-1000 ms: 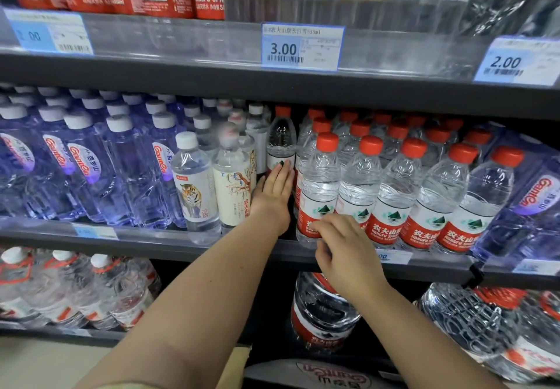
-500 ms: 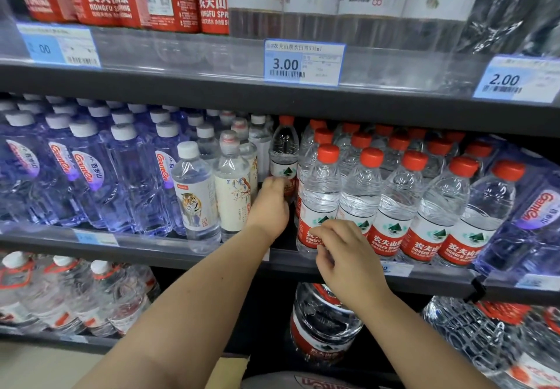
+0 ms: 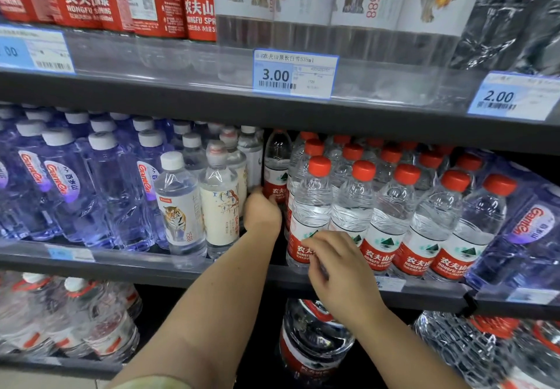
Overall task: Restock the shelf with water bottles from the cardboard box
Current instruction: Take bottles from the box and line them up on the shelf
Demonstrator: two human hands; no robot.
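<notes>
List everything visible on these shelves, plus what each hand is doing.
red-capped bottles: many, clear with red labels, middle shelf right of centre
set-back bottle: one, red label, gap left of them
purple bottles: many, white caps, middle shelf left
purple pack: one, middle shelf far right
tiger-label bottle: one, white cap, middle shelf front
cream-label bottle: one, right of it
top-shelf bottles: row, red and tiger labels
price tags: three, blue and white, upper shelf edge
large bottles: several, clear, bottom shelf
left hand: grips the set-back bottle
right hand: fingers curled at a front red-capped bottle's label

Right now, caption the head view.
Left hand grips a back bottle on the shelf; right hand touches a front bottle.
</notes>
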